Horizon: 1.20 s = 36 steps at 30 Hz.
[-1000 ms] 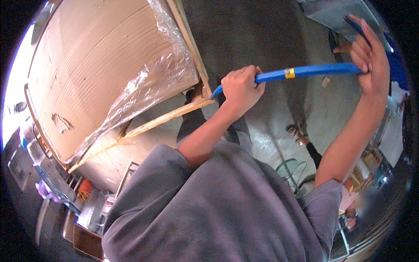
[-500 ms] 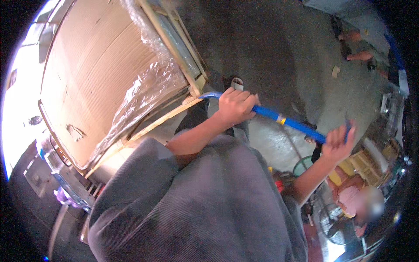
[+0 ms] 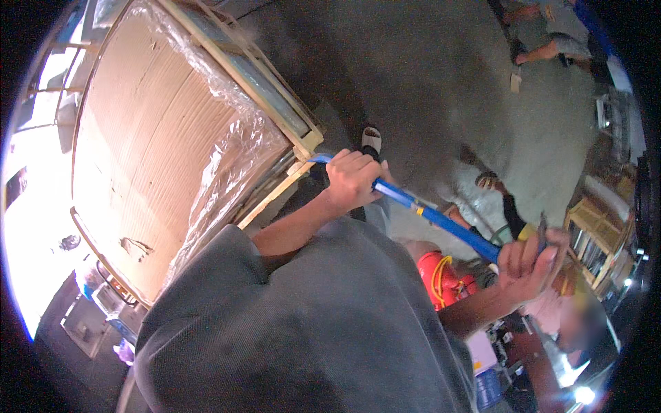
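Both hands grip a blue crowbar (image 3: 447, 226) that slants from the crate down to the right. My left hand (image 3: 354, 180) is closed round it near its curved end. The bar's tip meets the corner of the crate's wooden frame (image 3: 303, 146); how far it goes in, I cannot tell. My right hand (image 3: 527, 265) wraps the other end, which pokes out above the fingers. The crate's large cardboard panel (image 3: 158, 138) lies left of my left hand, with clear plastic wrap (image 3: 224, 148) crumpled along its edge.
A person in pink (image 3: 547, 313) is at the lower right, beside a red object with a yellow hose or cable (image 3: 441, 279). Another person's legs (image 3: 540, 51) show at the far right. A wooden crate-like rack (image 3: 599, 234) stands at the right edge. Concrete floor (image 3: 420, 82) stretches ahead.
My right hand has swung down and a little left, tilting the bar more steeply. My left hand has shifted slightly left and down. The bar's tip stays at the frame corner.
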Motion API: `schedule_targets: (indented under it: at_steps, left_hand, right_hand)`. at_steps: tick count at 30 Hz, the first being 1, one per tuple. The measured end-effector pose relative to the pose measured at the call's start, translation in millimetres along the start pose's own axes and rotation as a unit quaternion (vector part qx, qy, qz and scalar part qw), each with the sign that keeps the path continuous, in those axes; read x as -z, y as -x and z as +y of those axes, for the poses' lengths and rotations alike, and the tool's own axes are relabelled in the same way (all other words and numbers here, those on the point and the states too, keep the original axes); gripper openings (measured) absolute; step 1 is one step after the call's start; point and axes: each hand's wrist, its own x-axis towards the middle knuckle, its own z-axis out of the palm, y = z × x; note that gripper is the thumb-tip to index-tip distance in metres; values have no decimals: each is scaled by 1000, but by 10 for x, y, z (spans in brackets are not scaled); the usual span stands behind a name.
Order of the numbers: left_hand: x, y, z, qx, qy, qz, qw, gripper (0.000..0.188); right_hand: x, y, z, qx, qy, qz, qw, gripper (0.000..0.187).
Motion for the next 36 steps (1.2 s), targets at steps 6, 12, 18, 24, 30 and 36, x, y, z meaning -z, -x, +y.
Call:
schedule_targets:
  at_steps: [6,12,18,24,30,36]
  left_hand:
    - [104,-242,-165,156,13,137,978,16]
    - [122,-432,-313,311,-15,138,940,12]
    - [85,-524,-386,379,-13,144,914,21]
    - [-126,-269,-175,175,-58,76,980,18]
    - [-126,168,-103,-74,3,-60,995,16]
    - [12,285,-78,-130,64,-106,984,15]
  right_hand:
    - [-1206,-1456,-193,-80,157,-37,984,34]
    - [-2045,-2356,165,-130,218,-115,960,36]
    - [-2094,-2760,446,-161,196,-112,961,34]
    - [-336,-1883,141,-131,-11,-113,985,38]
    - [879,467,592,-16,-58,162,985,32]
    - [570,1192,605,51,-64,148,986,25]
